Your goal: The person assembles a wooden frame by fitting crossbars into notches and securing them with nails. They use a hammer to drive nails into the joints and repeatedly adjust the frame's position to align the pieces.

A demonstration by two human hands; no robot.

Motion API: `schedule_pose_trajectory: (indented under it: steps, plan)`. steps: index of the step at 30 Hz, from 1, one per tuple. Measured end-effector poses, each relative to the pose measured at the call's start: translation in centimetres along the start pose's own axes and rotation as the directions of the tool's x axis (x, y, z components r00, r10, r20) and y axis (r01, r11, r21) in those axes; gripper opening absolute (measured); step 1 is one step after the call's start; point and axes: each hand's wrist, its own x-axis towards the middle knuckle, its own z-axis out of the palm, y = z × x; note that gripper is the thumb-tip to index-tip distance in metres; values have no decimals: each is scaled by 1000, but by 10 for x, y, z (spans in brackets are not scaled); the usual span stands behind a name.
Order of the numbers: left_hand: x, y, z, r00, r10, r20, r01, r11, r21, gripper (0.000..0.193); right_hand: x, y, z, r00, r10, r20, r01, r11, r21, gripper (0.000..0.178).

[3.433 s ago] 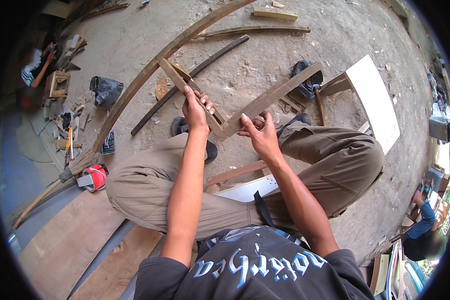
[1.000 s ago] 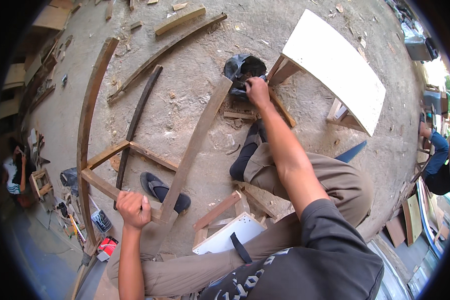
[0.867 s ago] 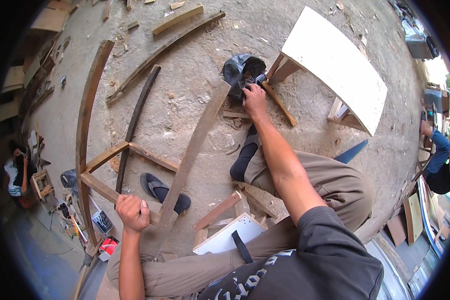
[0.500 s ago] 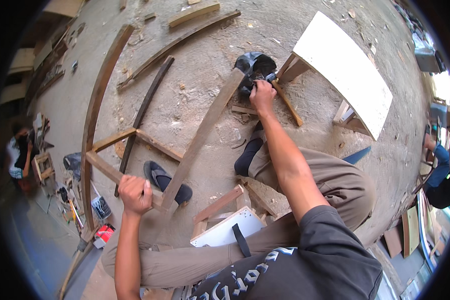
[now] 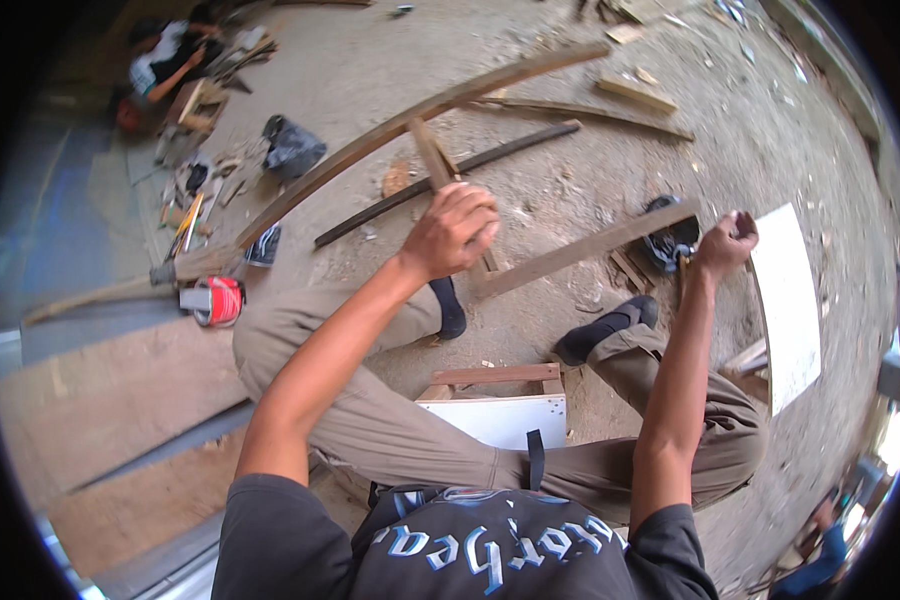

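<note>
My left hand [image 5: 450, 228] is wrapped around the crosspiece [image 5: 428, 152] of a wooden frame in front of me. A long rail [image 5: 370, 160] forms the frame's far side, and a shorter rail [image 5: 590, 248] slants toward the right. My right hand [image 5: 727, 243] is raised beside a white panel [image 5: 792, 310], thumb and fingers pinched together; whatever they hold is too small to make out. Just left of that hand, an open black plastic bag [image 5: 670, 248] sits on the ground, partly behind the rail end. A hammer beside it is mostly hidden by my right forearm.
Between my legs stands a small white-topped wooden piece [image 5: 490, 420]. A red can [image 5: 220, 300] and plywood boards [image 5: 120, 400] lie at left. Loose dark strips [image 5: 450, 182] and offcuts [image 5: 638, 95] are on the ground beyond. Another person [image 5: 165, 65] sits far left.
My right hand has left the black bag and come up to the right. My left hand has lifted the frame's crosspiece further ahead, and the whole view has turned leftward.
</note>
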Motion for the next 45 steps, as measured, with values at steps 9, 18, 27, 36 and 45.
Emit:
schedule_pose_trajectory:
  steps: [9, 18, 27, 36, 45]
  plan:
    - [-81, 41, -90, 921, -279, -271, 289, 957, -1, 13, -99, -214, 32, 890, -450, 79, 386, 834, 393, 32]
    - [-149, 76, -296, 797, -603, 36, 601, 797, 62, 28, -276, -366, 35, 424, -677, 601, 68, 686, 724, 27]
    - [-230, -26, -328, 656, -702, -278, 704, 702, -108, 25, -345, -294, 45, -31, -472, 881, -55, 881, 470, 28]
    - [-385, -236, -126, 462, -851, -249, 837, 511, -195, 36, -468, -143, 147, -58, -40, 998, 12, 999, 41, 27]
    - [-305, -457, -81, 355, -799, -486, 815, 519, -258, 90, -545, -113, 257, 5, -31, 1000, -26, 999, 31, 21]
